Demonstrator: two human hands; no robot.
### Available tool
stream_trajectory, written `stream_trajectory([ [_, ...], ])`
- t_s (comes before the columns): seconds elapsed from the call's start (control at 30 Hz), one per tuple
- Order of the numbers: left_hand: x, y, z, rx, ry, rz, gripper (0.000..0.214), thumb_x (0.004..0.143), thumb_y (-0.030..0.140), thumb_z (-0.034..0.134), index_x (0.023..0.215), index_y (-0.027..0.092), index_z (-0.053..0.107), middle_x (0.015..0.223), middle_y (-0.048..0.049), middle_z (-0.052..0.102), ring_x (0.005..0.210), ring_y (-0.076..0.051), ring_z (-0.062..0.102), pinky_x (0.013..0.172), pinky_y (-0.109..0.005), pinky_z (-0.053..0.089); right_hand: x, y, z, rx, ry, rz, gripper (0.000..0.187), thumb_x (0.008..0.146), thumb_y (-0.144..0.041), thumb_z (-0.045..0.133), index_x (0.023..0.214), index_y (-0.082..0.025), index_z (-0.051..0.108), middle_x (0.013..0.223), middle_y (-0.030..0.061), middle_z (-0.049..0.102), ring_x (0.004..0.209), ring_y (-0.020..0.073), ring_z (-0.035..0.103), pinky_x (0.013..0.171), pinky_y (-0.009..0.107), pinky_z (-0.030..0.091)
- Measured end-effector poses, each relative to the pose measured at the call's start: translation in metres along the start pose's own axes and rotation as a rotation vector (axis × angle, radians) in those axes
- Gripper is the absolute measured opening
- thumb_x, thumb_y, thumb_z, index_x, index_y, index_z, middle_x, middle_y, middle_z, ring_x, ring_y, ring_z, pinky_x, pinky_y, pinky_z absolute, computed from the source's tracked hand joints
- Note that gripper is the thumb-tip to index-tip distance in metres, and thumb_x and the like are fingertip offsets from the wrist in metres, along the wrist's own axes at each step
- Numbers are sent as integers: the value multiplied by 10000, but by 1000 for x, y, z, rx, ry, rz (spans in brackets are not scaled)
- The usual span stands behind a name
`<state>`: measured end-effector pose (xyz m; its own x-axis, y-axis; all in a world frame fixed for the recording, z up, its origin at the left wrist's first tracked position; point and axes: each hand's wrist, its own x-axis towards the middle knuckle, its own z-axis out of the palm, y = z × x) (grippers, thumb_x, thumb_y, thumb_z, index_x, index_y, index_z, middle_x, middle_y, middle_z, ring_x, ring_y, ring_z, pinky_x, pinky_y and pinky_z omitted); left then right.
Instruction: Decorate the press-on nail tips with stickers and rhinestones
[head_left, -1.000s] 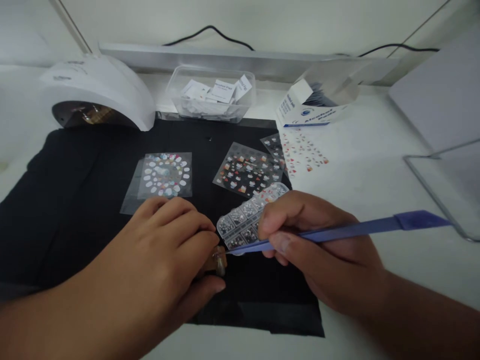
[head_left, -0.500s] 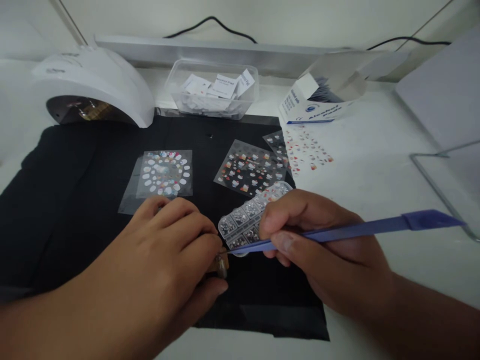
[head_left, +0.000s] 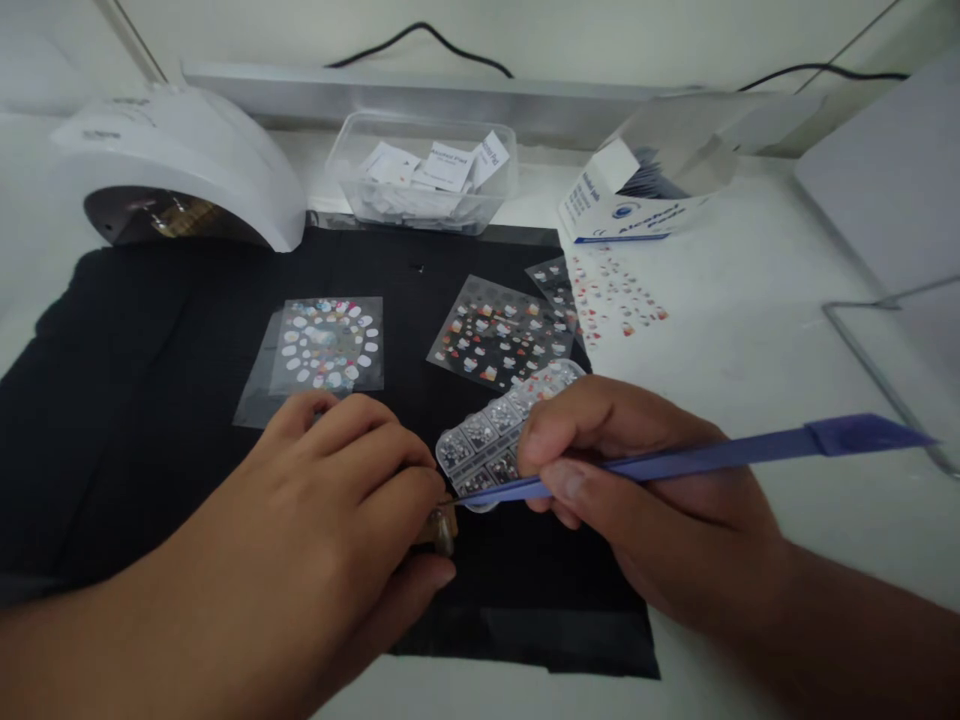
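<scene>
My left hand (head_left: pixel 352 500) is closed round a small brown block that carries a shiny artificial nail (head_left: pixel 444 530). Most of the block is hidden behind my fingers. In a pinch between thumb and fingers, my right hand (head_left: pixel 637 480) holds slim blue tweezers (head_left: pixel 690 462). Their thin tip meets the top end of the nail; whether it grips anything is too small to tell. Partly under my right hand lies a clear compartment case of rhinestones (head_left: pixel 480 432). Beyond it are clear sticker sheets (head_left: pixel 499 335), and another sticker sheet (head_left: pixel 330 345) sits past my left hand.
A black mat (head_left: pixel 187 330) covers much of the white table (head_left: pixel 757 340). Along the back stand a white nail lamp (head_left: pixel 202 130), a clear tub (head_left: pixel 424 210) of alcohol pad packets and an open alcohol pads box (head_left: pixel 637 215). A metal wire stand (head_left: pixel 862 365) is at right.
Both hands, the tweezers and the nail keep almost the same position. The background has shifted very slightly upward in view.
</scene>
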<state>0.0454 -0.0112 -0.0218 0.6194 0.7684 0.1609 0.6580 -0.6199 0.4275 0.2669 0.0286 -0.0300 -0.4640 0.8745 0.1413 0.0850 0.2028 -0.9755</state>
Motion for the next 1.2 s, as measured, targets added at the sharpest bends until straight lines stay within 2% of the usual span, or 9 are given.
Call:
stream_trajectory([
  [0.33, 0, 1, -1, 0, -7, 2, 63, 920, 219, 606, 869, 187, 627, 925, -39, 696, 906, -295, 597, 795, -536, 445, 0, 0, -1, 31, 5, 14, 186, 837, -78, 588, 824, -243, 672, 635, -27, 601, 492, 105, 494, 433, 250, 384],
  [0.53, -1, 1, -1, -7, -1, 6, 48, 916, 209, 602, 875, 192, 620, 932, -37, 700, 908, -297, 599, 797, -543, 442, 0, 0, -2, 74, 15, 18, 189, 842, -82, 589, 826, -249, 676, 687, -14, 607, 551, 116, 517, 424, 243, 382],
  [0.8, 2, 0, 0, -2, -5, 10, 50, 915, 213, 607, 875, 186, 621, 935, -43, 703, 902, -302, 596, 794, -540, 432, 1, 0, -2, 27, -33, -18, 172, 859, -96, 591, 836, -251, 661, 673, -33, 595, 528, 99, 495, 471, 249, 398],
  [1.0, 0, 1, -1, 7, -5, 0, 81, 917, 209, 604, 839, 188, 612, 906, -30, 697, 891, -296, 603, 779, -529, 438, 2, -2, -3, 7, -31, 41, 185, 859, -88, 568, 826, -254, 645, 657, -51, 590, 525, 87, 494, 477, 236, 392],
  [1.2, 1, 1, -1, -3, 4, 8, 84, 923, 210, 601, 841, 192, 604, 910, -23, 699, 882, -292, 607, 760, -526, 438, 3, -3, -1, 27, 3, 83, 172, 837, -87, 580, 798, -242, 643, 658, -30, 597, 520, 102, 490, 443, 246, 377],
])
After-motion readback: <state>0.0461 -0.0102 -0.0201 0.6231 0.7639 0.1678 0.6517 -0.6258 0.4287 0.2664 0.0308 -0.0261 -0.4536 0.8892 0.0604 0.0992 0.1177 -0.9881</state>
